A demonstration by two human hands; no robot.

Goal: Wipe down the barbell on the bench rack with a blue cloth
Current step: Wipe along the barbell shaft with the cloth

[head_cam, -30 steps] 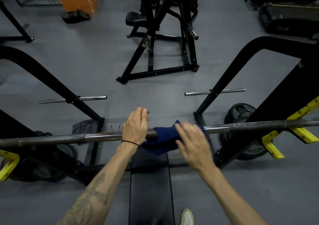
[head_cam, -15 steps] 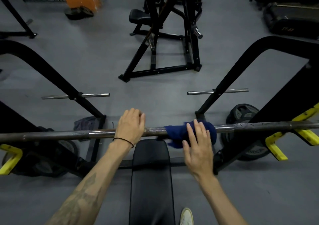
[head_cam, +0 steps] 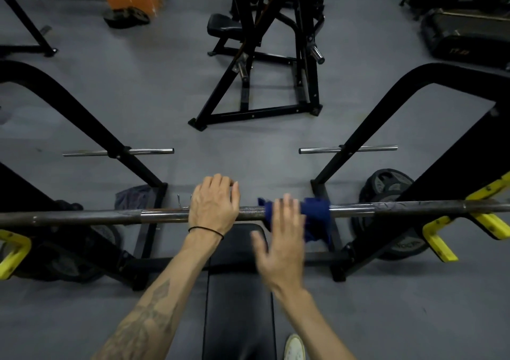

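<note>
The steel barbell point(head_cam: 386, 207) lies across the bench rack, resting on yellow hooks at both ends. A blue cloth point(head_cam: 316, 216) is draped over the bar just right of its middle, hanging down behind it. My right hand point(head_cam: 281, 238) lies flat with straight fingers, its fingertips on the cloth's left part; the hand is blurred by motion. My left hand point(head_cam: 214, 206) rests on top of the bar left of the knurled centre, with the fingers curved over the far side.
A black bench pad point(head_cam: 237, 304) runs toward me under the bar. Black rack uprights point(head_cam: 386, 127) stand on both sides, with chrome plate pegs point(head_cam: 347, 149). Weight plates point(head_cam: 386, 188) lean at the right. Another black machine point(head_cam: 265, 55) stands ahead on the grey floor.
My right hand has drawn back toward me, its fingers sliding to the cloth's left part. The cloth stays right of centre. My left hand has kept its place on the bar.
</note>
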